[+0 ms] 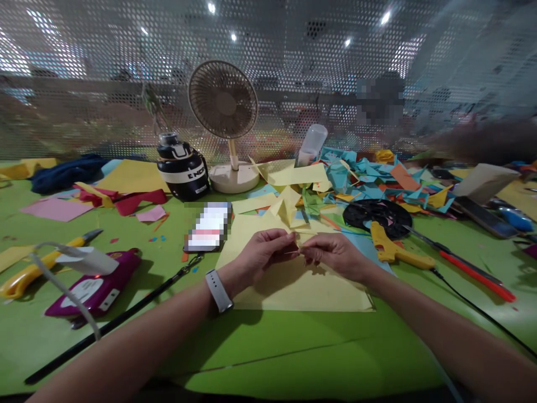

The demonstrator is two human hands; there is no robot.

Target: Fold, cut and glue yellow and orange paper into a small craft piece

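Note:
My left hand and my right hand meet fingertip to fingertip over a pale yellow sheet of paper. Pinched between them is a small piece of pale yellow paper, mostly hidden by the fingers, so its shape cannot be made out. Both hands are closed, thumbs against the fingers. Just beyond them stands a folded yellow paper piece. To the right of my right hand, a yellow glue gun lies with its nozzle end by a black round disc.
A phone lies left of the sheet, near a purple power bank and a yellow-handled cutter. Behind stand a black bottle and a fan. Blue paper scraps heap at right, near red-handled scissors.

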